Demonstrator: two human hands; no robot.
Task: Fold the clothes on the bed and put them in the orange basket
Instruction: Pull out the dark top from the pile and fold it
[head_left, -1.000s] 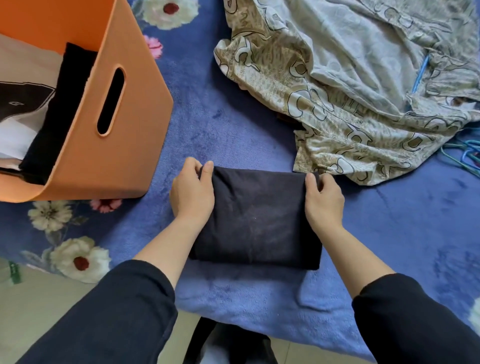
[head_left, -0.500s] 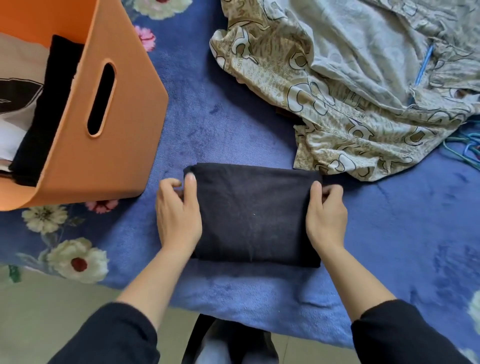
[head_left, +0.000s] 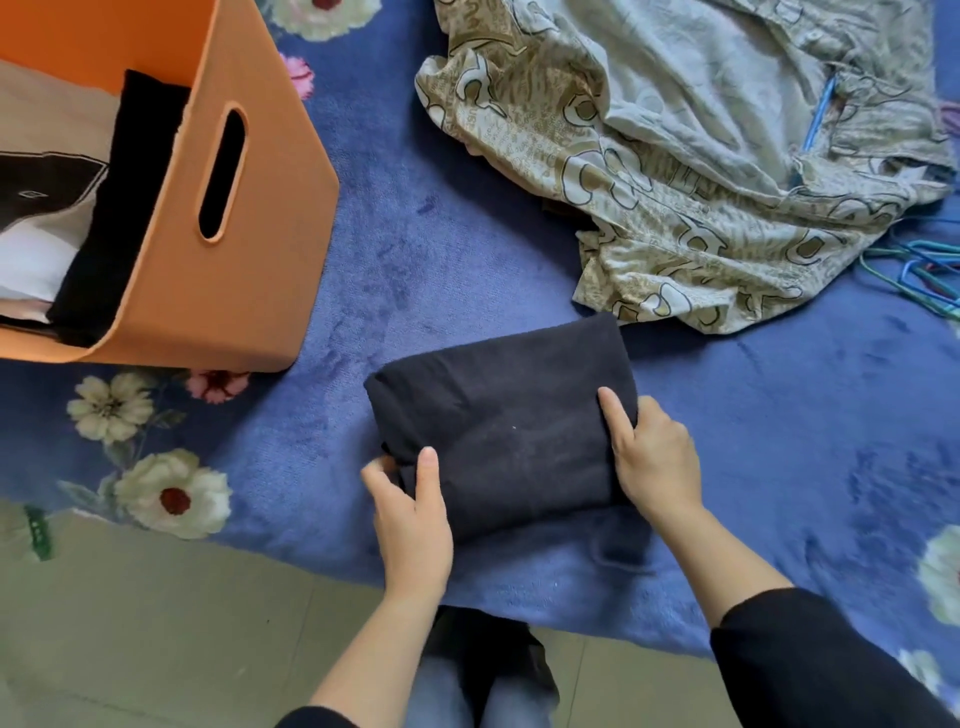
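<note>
1. The bed (head_left: 467, 218) fills most of the view under a blue blanket printed with flowers; its near edge runs along the bottom, with pale floor (head_left: 156, 623) showing at 7 o'clock.
2. A patterned sheet (head_left: 701, 156), beige and grey, lies crumpled at 1 o'clock; its lower hem ends just beyond the far right corner of the folded garment, and whether they touch cannot be told.
3. The basket (head_left: 249, 270), orange with a slot handle in its side, stands on the bed at 10 o'clock, well apart from the garment; inside it folded clothes stand on edge, a black one (head_left: 119, 208) against the near wall and pale ones further left.
4. The garment (head_left: 498, 421), dark and folded into a thick rectangle, sits near the bed's edge just below centre; it is skewed, with its right end further away than its left.
5. The right hand (head_left: 654, 457) grips the garment's right edge at 4 o'clock; thumb on top, fingers (head_left: 667, 415) curled round the side, clamped on the cloth.
6. The left hand (head_left: 410, 514) grips the near left corner at 7 o'clock; thumb pressed on top, fingers (head_left: 376, 475) tucked beneath, clamped on the cloth.
7. Coloured hangers (head_left: 919, 275) lie at 3 o'clock by the sheet's edge.
</note>
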